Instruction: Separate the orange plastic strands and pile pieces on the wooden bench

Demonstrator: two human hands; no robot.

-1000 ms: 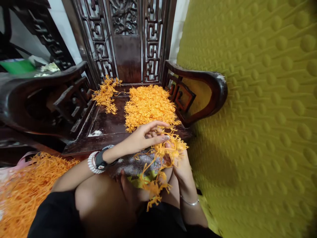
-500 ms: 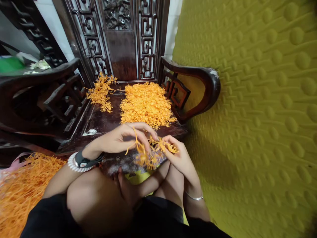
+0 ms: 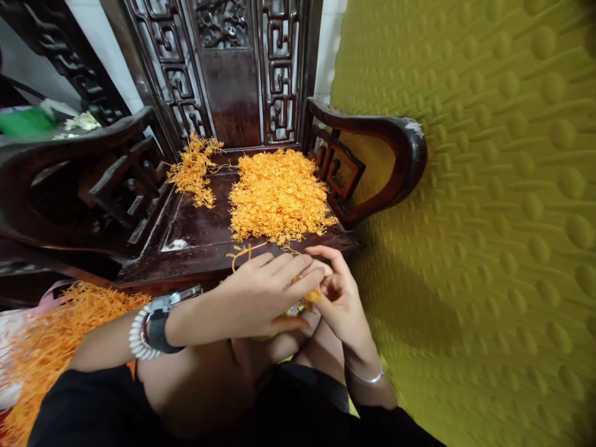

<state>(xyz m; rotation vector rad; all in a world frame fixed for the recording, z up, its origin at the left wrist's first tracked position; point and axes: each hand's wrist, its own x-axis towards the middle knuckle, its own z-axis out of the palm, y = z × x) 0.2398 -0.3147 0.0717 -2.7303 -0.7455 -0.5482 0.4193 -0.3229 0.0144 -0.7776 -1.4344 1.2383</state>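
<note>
Left hand [image 3: 267, 295] rightward, before dark seat [image 3: 200, 230]

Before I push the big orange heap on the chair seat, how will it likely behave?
The big orange heap would probably deform rather than slide as one block, since it looks loosely piled. Its thin, curled ends may snag together. It seems unlikely to roll, lying spread on the chair seat.
</note>
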